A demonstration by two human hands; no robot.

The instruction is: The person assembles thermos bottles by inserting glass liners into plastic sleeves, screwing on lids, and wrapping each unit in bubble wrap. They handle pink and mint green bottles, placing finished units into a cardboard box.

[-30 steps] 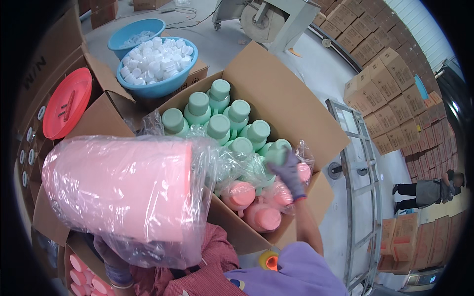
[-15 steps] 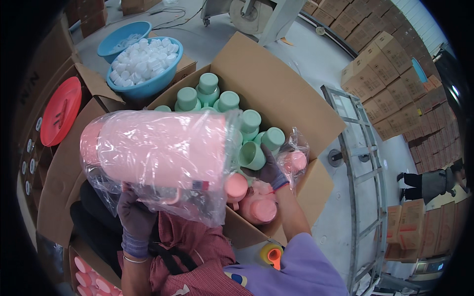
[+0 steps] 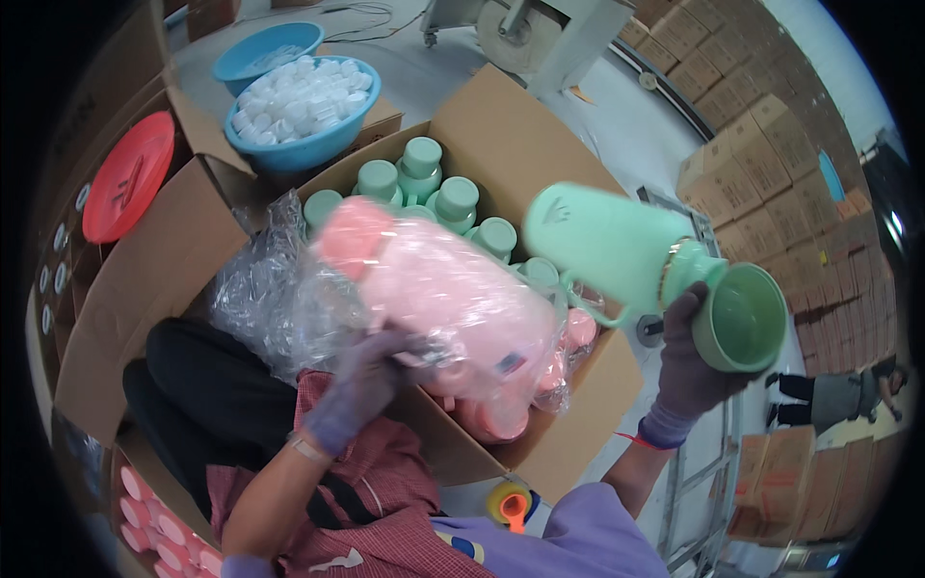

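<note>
A green flask (image 3: 626, 252), half a second ago still among the others in the cardboard box (image 3: 540, 135), is now held above it by the right hand (image 3: 689, 361), fingers closed around its neck. The pink flask (image 3: 438, 289) in plastic wrap has been lowered and is gripped by the left hand (image 3: 361, 385). About seven green flasks (image 3: 438, 188) are counted upright in the box; two blue basins (image 3: 299, 144) are seen behind.

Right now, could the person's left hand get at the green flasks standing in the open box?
Probably not yet. The left hand is gripping a pink flask in a plastic bag, and that bundle lies across the cardboard box, over most of the green flasks. The right hand holds a green flask aloft.
</note>
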